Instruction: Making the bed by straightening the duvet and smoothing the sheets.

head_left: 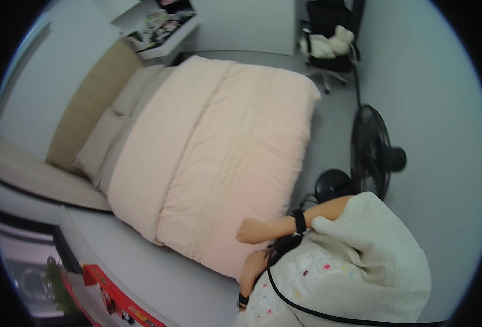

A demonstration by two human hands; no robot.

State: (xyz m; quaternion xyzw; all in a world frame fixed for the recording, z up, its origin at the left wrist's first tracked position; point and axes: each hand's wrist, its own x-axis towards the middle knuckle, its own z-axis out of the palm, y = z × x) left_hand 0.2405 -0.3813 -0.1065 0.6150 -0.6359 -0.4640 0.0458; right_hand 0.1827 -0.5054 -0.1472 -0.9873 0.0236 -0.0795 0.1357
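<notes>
My right hand [253, 231] is closed in a fist in front of my body, above the near edge of the bed. Its palm side is hidden, so I cannot make out whether anything is in it. Just below it, my left hand [255, 264] has its fingers curled in beside a dark object [285, 246] at my waist. What these fingers hold, if anything, is too small to tell. Both wrists wear black bands. Nearest to the hands lies a pale pink quilt [241, 147], spread over the bed with its upper part folded back.
Pillows [102, 136] lean against a beige headboard [96, 92]. A black standing fan [370, 152] stands right of the bed, before an office chair [331, 38] holding light-coloured items. A cluttered white desk [167, 41] is at the back. A red box [118, 297] is at lower left. A black cable [317, 313] crosses my white top.
</notes>
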